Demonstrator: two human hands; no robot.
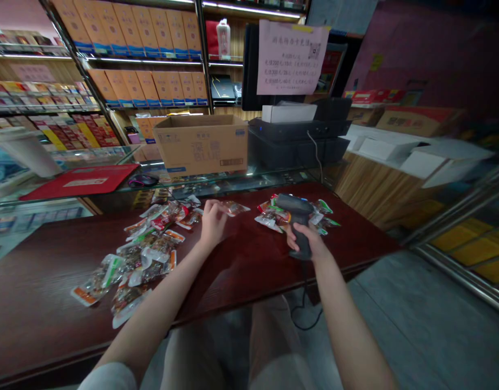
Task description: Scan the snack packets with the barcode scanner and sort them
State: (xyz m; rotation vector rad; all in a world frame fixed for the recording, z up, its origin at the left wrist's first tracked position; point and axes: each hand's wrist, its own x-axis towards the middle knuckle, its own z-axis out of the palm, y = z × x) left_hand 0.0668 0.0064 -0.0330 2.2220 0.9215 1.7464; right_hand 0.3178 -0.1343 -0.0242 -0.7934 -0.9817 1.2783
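My right hand (306, 239) is wrapped round the grip of a black barcode scanner (295, 205), its head tilted to the left. Behind and under the scanner lies a small pile of snack packets (273, 216) in clear, red and green plastic. Between finger and thumb of my left hand (213, 221) is the end of one snack packet (235, 208), held just above the dark red table (241, 271). To the left, a larger heap of similar snack packets (151, 249) spreads towards the table's front edge. My left fingers partly hide the pinched end.
A cardboard box (200, 143) stands on the glass counter behind the table. Beside it are a black printer-like machine (298, 135) and a monitor with a paper sign (292, 57). A red folder (78, 181), mouse (142, 180) and white cup (27, 151) sit left. The scanner's cable (304, 309) hangs down.
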